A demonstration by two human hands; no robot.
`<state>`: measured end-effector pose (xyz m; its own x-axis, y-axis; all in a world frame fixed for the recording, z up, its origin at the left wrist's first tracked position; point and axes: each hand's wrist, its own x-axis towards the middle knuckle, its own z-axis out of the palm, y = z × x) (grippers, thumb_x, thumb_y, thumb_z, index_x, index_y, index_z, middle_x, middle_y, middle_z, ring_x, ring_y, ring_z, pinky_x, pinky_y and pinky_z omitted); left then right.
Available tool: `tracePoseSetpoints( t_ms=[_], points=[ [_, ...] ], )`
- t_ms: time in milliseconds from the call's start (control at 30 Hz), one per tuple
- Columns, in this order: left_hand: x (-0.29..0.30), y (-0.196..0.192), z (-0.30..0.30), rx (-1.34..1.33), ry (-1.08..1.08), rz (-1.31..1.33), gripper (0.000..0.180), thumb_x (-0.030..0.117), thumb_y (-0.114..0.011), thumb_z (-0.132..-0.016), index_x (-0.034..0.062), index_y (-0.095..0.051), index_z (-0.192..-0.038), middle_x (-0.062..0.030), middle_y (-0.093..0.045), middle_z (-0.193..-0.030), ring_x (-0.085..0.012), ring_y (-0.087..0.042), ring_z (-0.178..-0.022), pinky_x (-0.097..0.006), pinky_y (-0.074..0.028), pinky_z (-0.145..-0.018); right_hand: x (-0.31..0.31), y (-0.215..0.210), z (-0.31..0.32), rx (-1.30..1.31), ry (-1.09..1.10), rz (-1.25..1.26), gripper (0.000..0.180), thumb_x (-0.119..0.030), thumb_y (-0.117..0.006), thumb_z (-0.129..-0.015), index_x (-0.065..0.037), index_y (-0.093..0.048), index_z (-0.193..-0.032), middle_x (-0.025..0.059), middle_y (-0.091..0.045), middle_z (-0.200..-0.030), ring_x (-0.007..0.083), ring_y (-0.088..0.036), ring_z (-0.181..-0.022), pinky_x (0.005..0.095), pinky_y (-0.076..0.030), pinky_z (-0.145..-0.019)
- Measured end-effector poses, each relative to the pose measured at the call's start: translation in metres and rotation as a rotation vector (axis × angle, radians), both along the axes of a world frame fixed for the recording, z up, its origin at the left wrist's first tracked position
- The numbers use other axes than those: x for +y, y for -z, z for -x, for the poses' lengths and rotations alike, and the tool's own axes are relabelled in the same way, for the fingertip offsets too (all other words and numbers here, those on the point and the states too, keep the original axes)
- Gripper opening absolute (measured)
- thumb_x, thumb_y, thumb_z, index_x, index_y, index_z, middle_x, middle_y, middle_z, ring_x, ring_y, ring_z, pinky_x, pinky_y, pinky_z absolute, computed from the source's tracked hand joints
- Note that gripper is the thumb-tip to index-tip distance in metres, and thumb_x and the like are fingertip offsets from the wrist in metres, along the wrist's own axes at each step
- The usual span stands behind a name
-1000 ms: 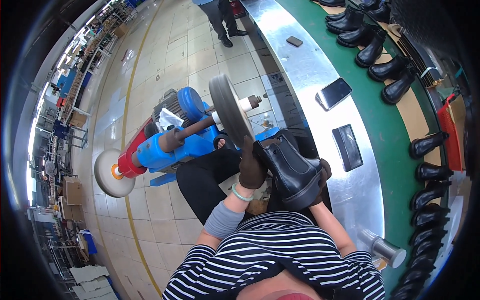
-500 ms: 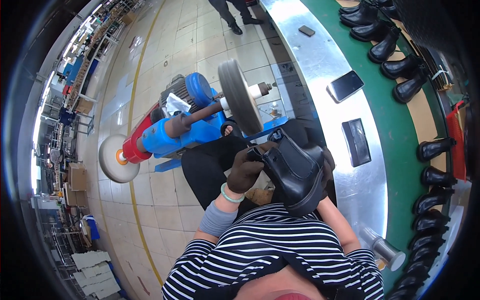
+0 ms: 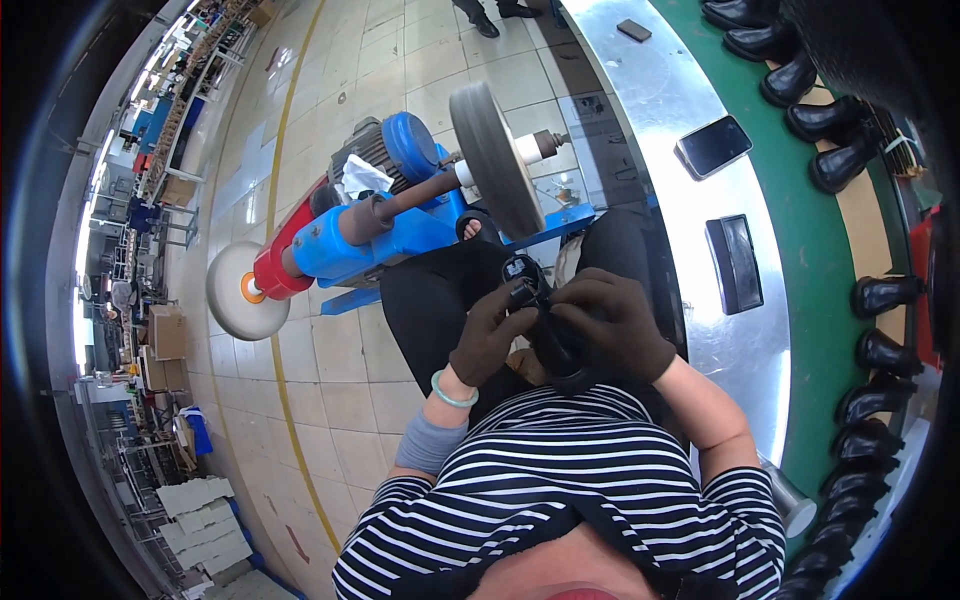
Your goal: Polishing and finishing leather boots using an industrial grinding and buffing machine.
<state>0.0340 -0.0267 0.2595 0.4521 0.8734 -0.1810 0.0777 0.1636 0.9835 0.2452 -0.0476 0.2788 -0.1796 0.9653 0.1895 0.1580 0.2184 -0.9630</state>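
Note:
A black leather ankle boot [image 3: 552, 345] is held in front of my striped top, over my lap. My left hand [image 3: 490, 338], in a brown glove, has its fingers closed on the left side of the boot's upper opening. From the right, my right hand [image 3: 618, 325], gloved alike, pinches the boot's upper edge and hides much of its side. The two hands' fingertips are close together near the opening. The lower part of the boot is mostly in shadow.
Beyond my knees stands a blue and red polishing machine [image 3: 345, 245] with a dark wheel [image 3: 497, 160] and a pale wheel [image 3: 245, 290]. At my right, a metal bench [image 3: 660, 110] bears a phone [image 3: 713, 147] and a black case [image 3: 735, 264]. Several black boots line a green surface [image 3: 838, 240].
The boot has turned and drawn in, so its side no longer faces up. My right hand has moved from its far side to the top edge. The whole view has shifted slightly.

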Motion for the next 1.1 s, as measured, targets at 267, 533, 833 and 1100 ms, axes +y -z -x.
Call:
tracePoseSetpoints(
  t_ms=[267, 533, 833, 1100],
  points=[
    [-0.01, 0.032, -0.008, 0.068, -0.03, -0.036, 0.019, 0.01, -0.061, -0.092, -0.0015, -0.059, -0.107, -0.0079, -0.06, -0.098, -0.0144, -0.054, -0.088, -0.03, -0.044, -0.078, -0.002, 0.027, 0.01, -0.149, 0.065, -0.038, 0.012, -0.006, -0.071, -0.083, -0.002, -0.07, -0.094, 0.0114, -0.065, -0.09, 0.026, -0.067, -0.078, 0.0342, -0.053, -0.068],
    [-0.012, 0.053, -0.025, 0.224, 0.023, -0.411, 0.019, 0.003, -0.061, -0.089, -0.0028, -0.059, -0.108, -0.0109, -0.059, -0.102, -0.0192, -0.056, -0.091, -0.03, -0.045, -0.082, 0.0, 0.036, 0.0, -0.488, 0.075, -0.24, 0.012, -0.006, -0.07, -0.078, -0.002, -0.061, -0.086, 0.0129, -0.062, -0.086, 0.0333, -0.063, -0.073, 0.0388, -0.052, -0.065],
    [-0.006, 0.056, -0.037, 0.228, -0.022, -0.387, 0.02, 0.005, -0.062, -0.089, -0.0022, -0.06, -0.107, -0.0112, -0.061, -0.1, -0.0216, -0.057, -0.089, -0.034, -0.045, -0.081, 0.001, 0.043, -0.013, -0.164, 0.115, 0.013, 0.008, -0.002, -0.065, -0.076, -0.003, -0.062, -0.083, 0.0103, -0.061, -0.084, 0.0276, -0.065, -0.074, 0.0338, -0.052, -0.065],
    [0.002, 0.047, -0.035, 0.133, 0.012, -0.204, 0.019, 0.008, -0.062, -0.092, -0.0015, -0.06, -0.108, -0.0064, -0.059, -0.092, -0.0128, -0.052, -0.085, -0.028, -0.043, -0.077, -0.001, 0.06, -0.018, 0.061, 0.093, 0.054, 0.012, -0.004, -0.069, -0.08, 0.0, -0.065, -0.09, 0.01, -0.062, -0.086, 0.0212, -0.064, -0.073, 0.0293, -0.052, -0.069]
  ],
)
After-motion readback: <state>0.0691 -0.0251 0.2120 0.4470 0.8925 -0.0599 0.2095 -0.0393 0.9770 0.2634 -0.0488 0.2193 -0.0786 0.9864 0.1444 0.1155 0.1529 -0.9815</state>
